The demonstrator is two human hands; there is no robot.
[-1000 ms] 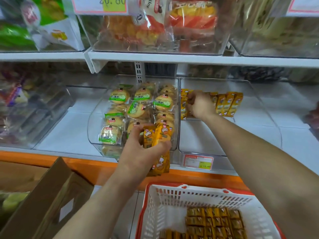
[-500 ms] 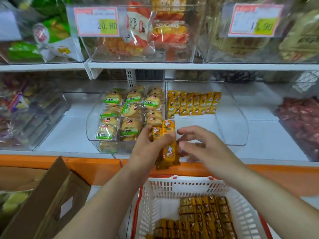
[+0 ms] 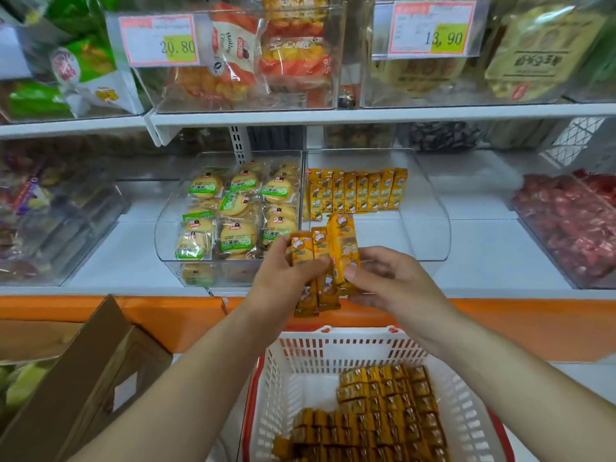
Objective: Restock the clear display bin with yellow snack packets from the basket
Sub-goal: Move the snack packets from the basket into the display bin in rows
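nearest to me, the white basket (image 3: 376, 348) with its red rim is sitting on the floor below the shelf edge, and loose yellow packets (image 3: 380, 411) are lying heaped along its right side and near end. just above its far rim the two hands are working close together. the left hand (image 3: 283, 285) is gripping a small fan of packets (image 3: 316, 258) round their middles, thumb across the front. the right hand (image 3: 396, 285) is pinching the rightmost one at its lower half, seemingly teasing it out of the bunch.

beyond them, on the shelf, the clear bin (image 3: 430, 228) is standing mostly bare, with one upright row of packets (image 3: 356, 191) lining its back wall from the left corner toward the middle. a biscuit bin (image 3: 166, 235) is touching its left side.

these packets are looking light, slim and crinkly, and the film is probably slick, so a bunch could be sliding out of a loose grip. the insides may be crumbling if squeezed. taking each one by its long edges near the middle seems the safest hold.
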